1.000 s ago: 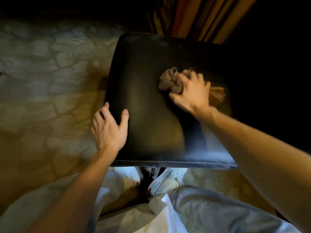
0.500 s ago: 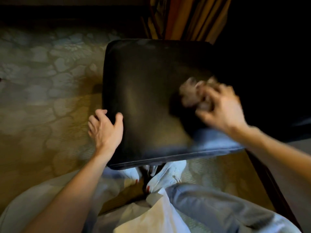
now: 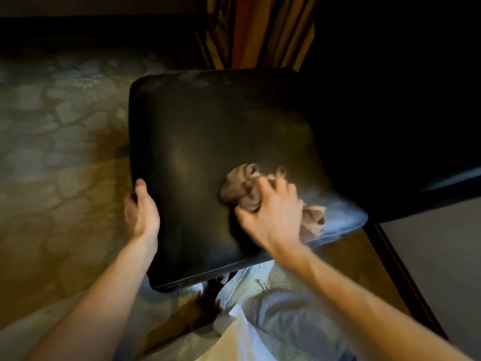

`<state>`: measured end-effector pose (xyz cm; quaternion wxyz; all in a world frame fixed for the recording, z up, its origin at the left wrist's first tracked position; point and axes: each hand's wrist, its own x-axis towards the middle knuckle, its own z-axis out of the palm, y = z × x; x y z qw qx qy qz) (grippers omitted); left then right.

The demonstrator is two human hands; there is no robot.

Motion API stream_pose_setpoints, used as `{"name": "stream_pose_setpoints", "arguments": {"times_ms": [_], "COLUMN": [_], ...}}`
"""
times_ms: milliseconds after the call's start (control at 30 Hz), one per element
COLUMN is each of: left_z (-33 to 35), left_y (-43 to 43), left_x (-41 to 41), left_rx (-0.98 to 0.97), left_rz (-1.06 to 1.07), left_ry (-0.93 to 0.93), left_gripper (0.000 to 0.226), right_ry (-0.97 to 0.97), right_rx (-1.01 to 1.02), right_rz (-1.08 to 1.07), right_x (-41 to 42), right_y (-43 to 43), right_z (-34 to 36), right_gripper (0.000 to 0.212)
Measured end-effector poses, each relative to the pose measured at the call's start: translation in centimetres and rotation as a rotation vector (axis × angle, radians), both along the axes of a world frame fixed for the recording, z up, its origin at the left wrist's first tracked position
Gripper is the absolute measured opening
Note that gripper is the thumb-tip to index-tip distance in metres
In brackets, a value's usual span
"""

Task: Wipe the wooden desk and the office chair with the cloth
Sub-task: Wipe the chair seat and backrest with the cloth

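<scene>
The office chair's black leather seat (image 3: 208, 142) fills the middle of the head view, turned a little clockwise. My right hand (image 3: 273, 214) grips a bunched brown cloth (image 3: 240, 187) and presses it on the seat near its front right part; a tail of the cloth sticks out behind my palm. My left hand (image 3: 141, 212) holds the seat's left front edge, thumb on top and fingers curled under the rim. The chair's back rises dark at the right. The wooden desk is not in view.
Patterned carpet (image 3: 52, 157) covers the floor on the left. Striped curtains (image 3: 260, 29) hang behind the chair. A dark furniture edge (image 3: 398, 269) runs diagonally at the lower right. My legs and white shoes (image 3: 242, 282) stand under the seat's front edge.
My right hand has dragged the cloth from the seat's back right toward its front. The seat has turned clockwise, and my left hand has shifted from lying on it to gripping its edge.
</scene>
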<state>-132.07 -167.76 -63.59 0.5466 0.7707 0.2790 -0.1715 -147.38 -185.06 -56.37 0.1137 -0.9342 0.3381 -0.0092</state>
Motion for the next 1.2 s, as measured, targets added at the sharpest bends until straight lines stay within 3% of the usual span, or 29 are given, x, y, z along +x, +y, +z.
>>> {"name": "stream_pose_setpoints", "arguments": {"times_ms": [100,167,267,367,467,600,733,867,933,1000,1067,1133,1200], "left_z": [-0.3,-0.1,0.4,0.7,0.6,0.2,-0.6,-0.6,-0.9,-1.2,-1.2,-0.9,-0.7], "left_y": [0.2,0.1,-0.2,-0.6,-0.9,-1.0,-1.1,-0.2,0.3,0.5,0.4,0.3,0.2], "left_x": [-0.7,-1.3,-2.4,-3.3,-3.8,-3.7,-3.3,-2.9,-2.5,-2.2,-2.2,-2.5,-2.7], "left_rx": [0.001,-0.012,-0.035,-0.033,-0.036,-0.026,0.007,0.011,0.044,0.039,0.025,0.016,0.015], "left_rz": [-0.013,-0.033,-0.04,-0.004,0.0,0.038,0.029,-0.048,-0.092,-0.089,-0.073,-0.07,-0.06], "left_ry": [-0.011,-0.022,-0.026,-0.037,-0.016,-0.021,-0.039,-0.036,-0.063,-0.068,-0.043,-0.038,-0.044], "left_gripper": [0.075,0.072,0.071,0.071,0.073,0.071,0.074,0.076,0.08,0.084,0.087,0.088,0.085], "right_ry": [-0.003,-0.045,-0.142,-0.043,0.076,-0.078,-0.098,-0.156,-0.162,-0.196,-0.192,-0.116,-0.016], "right_rx": [0.131,0.235,0.039,-0.14,-0.149,0.011,-0.001,0.053,0.079,0.086,-0.061,-0.216,-0.21], "right_rz": [0.203,0.221,0.094,-0.072,-0.167,-0.477,-0.333,0.061,0.204,0.244,0.196,0.026,-0.142], "right_x": [-1.4,-2.5,-3.0,-3.9,-4.8,-4.0,-3.7,-2.7,-2.5,-2.4,-2.5,-3.3,-5.5], "right_y": [3.7,2.3,-4.4,-14.1,-18.2,-14.0,-5.6,6.9,8.9,6.9,1.9,-5.4,-12.7], "right_z": [1.1,2.4,3.9,4.7,2.5,-0.2,-0.6,-0.3,-0.2,0.3,1.0,1.9,2.5], "right_gripper": [0.071,0.068,0.071,0.071,0.065,0.065,0.067,0.067,0.066,0.069,0.072,0.068,0.065]}}
